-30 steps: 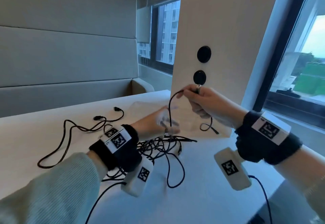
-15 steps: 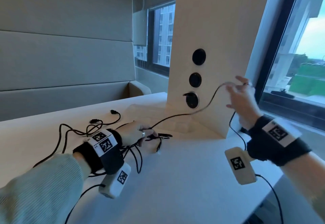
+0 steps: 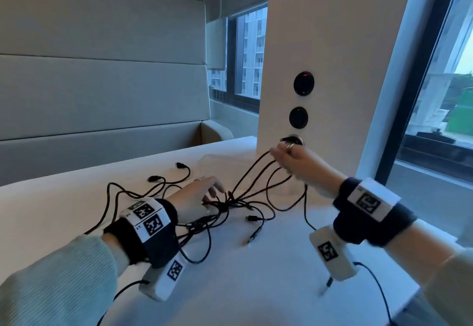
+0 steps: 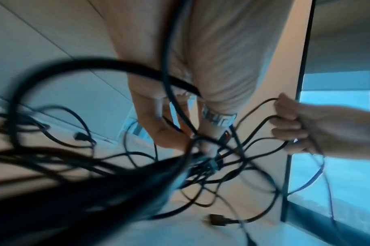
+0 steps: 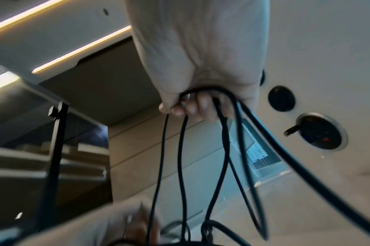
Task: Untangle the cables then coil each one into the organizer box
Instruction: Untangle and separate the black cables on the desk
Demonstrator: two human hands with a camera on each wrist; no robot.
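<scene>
Head view: right hand [image 3: 297, 164] raised, fist gripping loops of thin black cables [image 3: 253, 179]; left hand [image 3: 197, 197] pinches tangled knot on white table [image 3: 256, 287].

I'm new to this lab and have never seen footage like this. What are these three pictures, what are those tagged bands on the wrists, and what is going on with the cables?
No machine here: a person works with bare hands, and three cameras are worn. The wide picture comes from a head camera looking down at a white table. The other two come from cameras on the wrist bands, looking along each hand, so they look tilted and blurry.

On the table lies a tangle of black cables, with loose plug ends beside it. A clear box, hard to make out, sits behind it near the white pillar.

The left hand rests on the tangle; its grip is not clear. The right hand is raised and grips several cable loops pulled up from the tangle.
</scene>
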